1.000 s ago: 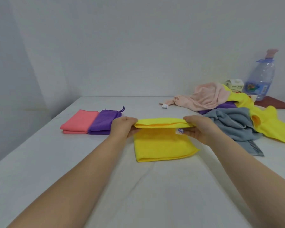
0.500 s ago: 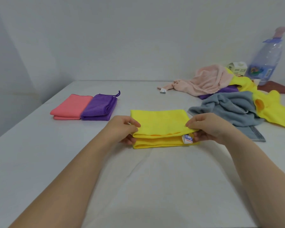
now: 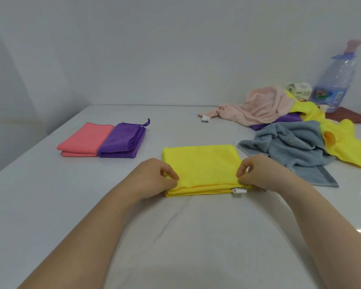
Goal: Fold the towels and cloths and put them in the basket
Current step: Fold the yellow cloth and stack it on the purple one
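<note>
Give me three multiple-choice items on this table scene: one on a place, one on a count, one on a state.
1. Where does the folded purple cloth lie relative to the folded coral cloth?
A. on top of it
B. underneath it
C. beside it, on its right

2. How many finished folded cloths lie left of the yellow cloth?
A. one
B. two
C. four

3. How do the left hand and right hand meet the yellow cloth?
A. both pinch its near corners
B. only one touches it
C. both lie flat away from it

Key: 1 C, the two lie edge to edge; 2 B, only the coral and purple ones are there; 3 A, fingers of each hand curl onto a near corner.
</note>
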A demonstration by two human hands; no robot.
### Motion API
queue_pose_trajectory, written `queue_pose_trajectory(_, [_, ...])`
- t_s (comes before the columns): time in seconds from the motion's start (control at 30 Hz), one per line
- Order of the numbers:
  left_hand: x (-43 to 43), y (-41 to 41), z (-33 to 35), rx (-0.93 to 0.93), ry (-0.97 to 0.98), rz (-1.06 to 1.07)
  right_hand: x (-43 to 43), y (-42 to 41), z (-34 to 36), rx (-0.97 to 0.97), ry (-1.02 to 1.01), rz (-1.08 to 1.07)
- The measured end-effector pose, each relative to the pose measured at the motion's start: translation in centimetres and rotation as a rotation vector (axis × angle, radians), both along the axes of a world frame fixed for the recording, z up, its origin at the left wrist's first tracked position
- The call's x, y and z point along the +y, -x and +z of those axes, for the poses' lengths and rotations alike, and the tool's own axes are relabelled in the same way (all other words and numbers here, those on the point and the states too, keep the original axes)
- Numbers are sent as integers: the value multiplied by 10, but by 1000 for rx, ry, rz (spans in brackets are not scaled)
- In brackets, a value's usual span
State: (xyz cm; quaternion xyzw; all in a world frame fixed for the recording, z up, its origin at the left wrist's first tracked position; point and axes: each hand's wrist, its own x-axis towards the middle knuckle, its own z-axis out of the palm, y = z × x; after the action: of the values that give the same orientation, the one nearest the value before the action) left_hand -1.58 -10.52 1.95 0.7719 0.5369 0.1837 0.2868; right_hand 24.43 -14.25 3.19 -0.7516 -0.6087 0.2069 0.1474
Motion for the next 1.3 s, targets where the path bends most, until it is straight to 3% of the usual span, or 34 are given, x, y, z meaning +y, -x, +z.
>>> queue_pose_trajectory(0.1, [2,-3,-4,76,-346,135,-1,4,1,-84,-15,16])
queue_pose_trajectory(0.17, [5,-8,-11,-21,-529,52,-2,5,4,-111,8,19])
queue_pose_trajectory(0.2, [7,-11,-15,18,-557,-10,-2,6,6,-122,20,13])
queue_pose_trajectory(0.27, [7,-15,-21,242,-501,-92,-2,10,7,-215,37,-18])
queue_pose_trajectory(0.33, [8,-18,-29,448,-366,-152,0,20,8,-467,-26,-53])
queue_pose_trajectory(0.4, [7,-20,-32,495,-259,-186,5,36,11,-675,-178,-31])
queue_pose_trajectory(0.47, [8,-20,-33,504,-247,-182,16,54,15,-644,-265,50])
queue_pose_trajectory(0.57, [6,-19,-32,519,-267,-185,45,71,7,-434,-274,147])
queue_pose_trajectory(0.63, [8,-20,-35,414,-264,-162,57,74,-11,-389,-183,183])
queue_pose_trajectory(0.73, [25,-12,-38,-120,-270,102,60,69,-39,-379,-97,168])
queue_pose_trajectory(0.8, [43,-1,-35,-333,-246,289,61,66,-43,-382,-124,158])
queue_pose_trajectory(0.9, [67,7,-31,-323,-147,310,61,67,-42,-374,-139,165])
queue_pose_trajectory(1.07, [82,0,-28,-344,-145,197,61,65,-41,-367,-145,168])
queue_pose_trajectory(1.2, [87,-1,-30,-325,-206,208,60,66,-42,-367,-147,170])
queue_pose_trajectory(1.3, [92,-1,-31,-207,-288,296,60,65,-41,-373,-145,171])
